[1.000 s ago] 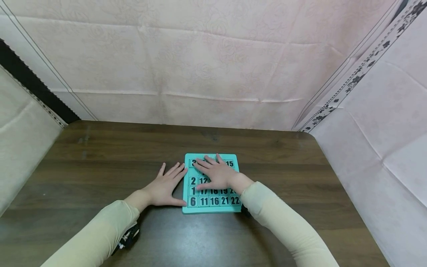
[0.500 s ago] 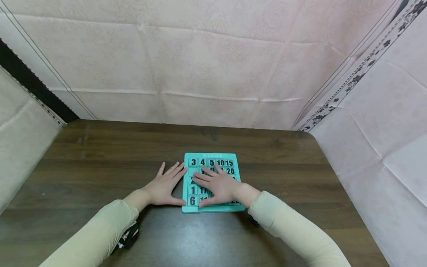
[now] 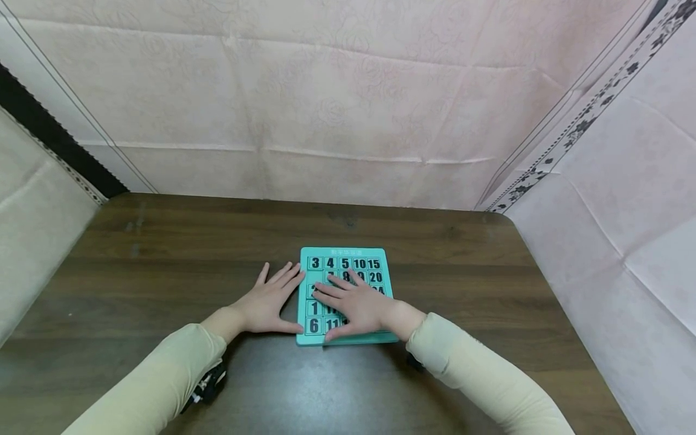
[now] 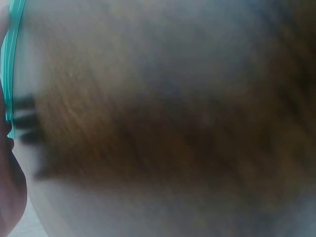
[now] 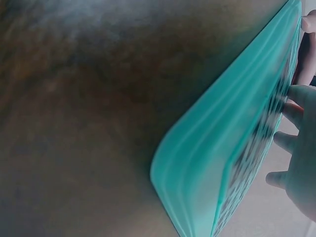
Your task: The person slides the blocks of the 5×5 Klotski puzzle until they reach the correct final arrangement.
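Pale creased cloth hangs behind and to both sides of a brown wood table; black band on the left, floral strip on the right. Teal number board lies on the wood, around mid-width. Top row reads 3, 4, 5, 10, 15; 1, 6 and 11 legible low on the left; the middle mostly covered.

Left hand: fingers spread, thumb well out from the index finger. Thumb tip and index fingertip at the board's left edge, apparently touching; nothing gripped. Left wrist view blurred, only a sliver of board and hand.

Right hand: laid over the number face, fingers extended and fanned toward the upper left, thumb reaching the lower left part near the bottom edge. Nothing grasped; which fingertips press cannot be told.

Edges: top edge uncovered, well apart from the table's far edge. Right wrist crosses the board's right edge low down. Bottom edge exposed, wood in front of it. Wide wood beyond each forearm. Pale sleeves on both arms, dark device under the left.
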Demonstrator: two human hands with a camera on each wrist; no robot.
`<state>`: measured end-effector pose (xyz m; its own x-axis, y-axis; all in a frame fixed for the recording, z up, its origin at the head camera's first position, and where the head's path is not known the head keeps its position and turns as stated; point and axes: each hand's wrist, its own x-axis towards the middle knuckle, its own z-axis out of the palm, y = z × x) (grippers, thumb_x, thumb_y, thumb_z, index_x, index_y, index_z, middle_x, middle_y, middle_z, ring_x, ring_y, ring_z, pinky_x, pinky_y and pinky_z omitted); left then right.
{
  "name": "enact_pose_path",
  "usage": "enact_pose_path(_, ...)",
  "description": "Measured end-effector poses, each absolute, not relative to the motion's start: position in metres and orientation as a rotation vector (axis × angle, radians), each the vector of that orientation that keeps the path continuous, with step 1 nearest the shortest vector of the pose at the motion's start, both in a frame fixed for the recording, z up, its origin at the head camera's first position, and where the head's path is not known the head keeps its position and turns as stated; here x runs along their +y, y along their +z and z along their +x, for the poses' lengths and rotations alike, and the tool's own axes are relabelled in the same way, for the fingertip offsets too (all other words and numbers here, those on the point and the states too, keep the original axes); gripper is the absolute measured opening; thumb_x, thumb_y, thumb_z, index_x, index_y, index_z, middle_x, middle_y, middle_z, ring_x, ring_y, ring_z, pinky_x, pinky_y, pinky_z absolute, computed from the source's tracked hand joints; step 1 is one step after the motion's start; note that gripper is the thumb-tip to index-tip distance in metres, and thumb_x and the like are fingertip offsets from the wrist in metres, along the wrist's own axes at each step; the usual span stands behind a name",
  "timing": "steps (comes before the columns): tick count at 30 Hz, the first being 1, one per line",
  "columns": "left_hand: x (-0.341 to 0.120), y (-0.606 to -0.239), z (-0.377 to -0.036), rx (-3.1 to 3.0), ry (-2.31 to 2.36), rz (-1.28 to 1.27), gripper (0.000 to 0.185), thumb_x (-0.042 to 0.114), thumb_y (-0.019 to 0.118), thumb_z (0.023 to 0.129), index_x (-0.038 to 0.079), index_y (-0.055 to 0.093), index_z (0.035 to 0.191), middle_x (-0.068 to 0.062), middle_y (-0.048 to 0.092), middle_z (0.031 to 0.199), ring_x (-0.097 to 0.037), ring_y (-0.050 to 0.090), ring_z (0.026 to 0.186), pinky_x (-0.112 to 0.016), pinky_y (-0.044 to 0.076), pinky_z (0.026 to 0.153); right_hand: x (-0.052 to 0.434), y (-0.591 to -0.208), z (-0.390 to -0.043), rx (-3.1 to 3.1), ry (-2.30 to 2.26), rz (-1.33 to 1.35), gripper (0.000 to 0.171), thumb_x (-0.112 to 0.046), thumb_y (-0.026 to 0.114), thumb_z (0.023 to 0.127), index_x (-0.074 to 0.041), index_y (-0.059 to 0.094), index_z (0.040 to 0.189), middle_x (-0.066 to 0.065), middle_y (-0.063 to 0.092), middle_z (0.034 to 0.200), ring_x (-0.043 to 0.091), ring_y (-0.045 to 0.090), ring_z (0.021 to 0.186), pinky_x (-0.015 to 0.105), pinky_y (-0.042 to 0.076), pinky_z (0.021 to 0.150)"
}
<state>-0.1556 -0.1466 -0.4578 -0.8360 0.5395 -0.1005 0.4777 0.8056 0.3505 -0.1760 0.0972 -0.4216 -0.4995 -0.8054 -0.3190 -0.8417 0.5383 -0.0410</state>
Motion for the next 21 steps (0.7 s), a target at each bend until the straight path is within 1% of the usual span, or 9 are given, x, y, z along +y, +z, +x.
enact_pose_path(9, -0.146, -0.456, -0.155, 2.806, 0.470, 0.809, 0.109, 0.075, 0.057, 0.071, 0.006, 0.023, 0.149, -0.013, 0.017, 0.157, -0.034, 0.012, 0.145, -0.064, 0.001, 0.110, 0.097, -0.423, -0.182, 2.489, 0.145, -1.344, 0.083, -0.071, 0.037, 0.086, -0.027, 0.013, 0.151, -0.009, 0.009, 0.158, 0.019, 0.007, 0.147, 0.054, 0.005, 0.116)
enact_pose_path(16, -0.146, -0.456, -0.156, 2.784, 0.460, 0.780, 0.109, 0.076, 0.055, 0.072, 0.008, 0.021, 0.150, -0.011, 0.014, 0.158, -0.031, 0.009, 0.146, -0.063, -0.002, 0.111, 0.095, -0.426, -0.187, 2.499, 0.162, -1.316, 0.083, -0.072, 0.035, 0.086, -0.027, 0.010, 0.151, -0.009, 0.006, 0.159, 0.020, 0.005, 0.147, 0.055, 0.004, 0.116)
enact_pose_path(21, -0.146, -0.456, -0.156, 2.779, 0.461, 0.782, 0.109, 0.076, 0.055, 0.072, 0.008, 0.021, 0.150, -0.011, 0.014, 0.158, -0.031, 0.009, 0.146, -0.063, -0.002, 0.111, 0.093, -0.428, -0.191, 2.519, 0.161, -1.273, 0.083, -0.073, 0.034, 0.086, -0.029, 0.008, 0.151, -0.010, 0.004, 0.159, 0.020, 0.002, 0.147, 0.055, 0.003, 0.116)
